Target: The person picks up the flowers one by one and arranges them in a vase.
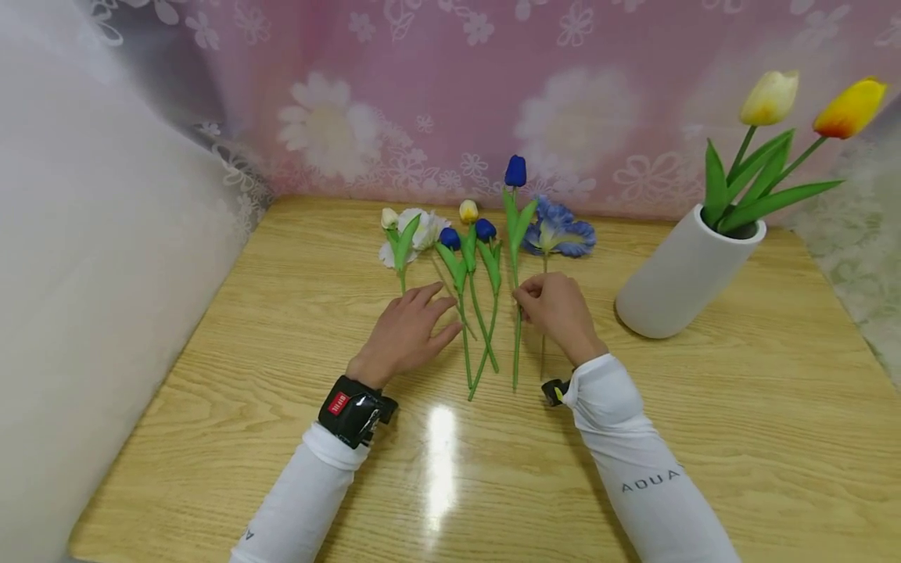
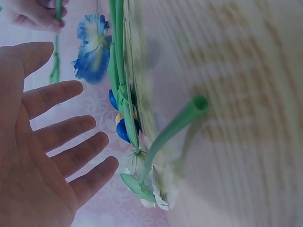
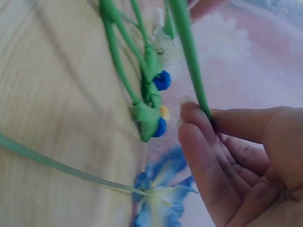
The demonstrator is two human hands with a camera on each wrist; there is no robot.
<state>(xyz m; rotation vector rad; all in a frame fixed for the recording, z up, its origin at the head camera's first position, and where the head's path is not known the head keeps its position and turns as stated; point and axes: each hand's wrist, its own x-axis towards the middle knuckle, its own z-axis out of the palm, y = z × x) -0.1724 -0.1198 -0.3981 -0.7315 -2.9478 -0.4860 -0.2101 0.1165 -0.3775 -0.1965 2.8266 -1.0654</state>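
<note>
My right hand [image 1: 561, 314] pinches the green stem of a blue tulip [image 1: 516, 170] between thumb and fingers. In the right wrist view, that stem [image 3: 191, 56] rises off the tabletop. Palm down with spread fingers, my left hand [image 1: 408, 328] hovers over the stems at the left and grips nothing. Around its fingertips lie a white tulip [image 1: 389, 219], a ruffled white flower [image 1: 425, 232], two shorter blue tulips [image 1: 450, 238] and a cream-yellow tulip [image 1: 468, 211], some stems crossing. A ruffled blue flower [image 1: 563, 234] lies just beyond my right hand.
A tilted-looking white vase [image 1: 690, 270] stands at the right, holding a cream tulip [image 1: 769, 98] and a yellow-red tulip [image 1: 849, 109]. Behind the wooden table [image 1: 281, 375] hangs a pink floral curtain [image 1: 436, 102]. White fabric [image 1: 91, 234] borders the left side.
</note>
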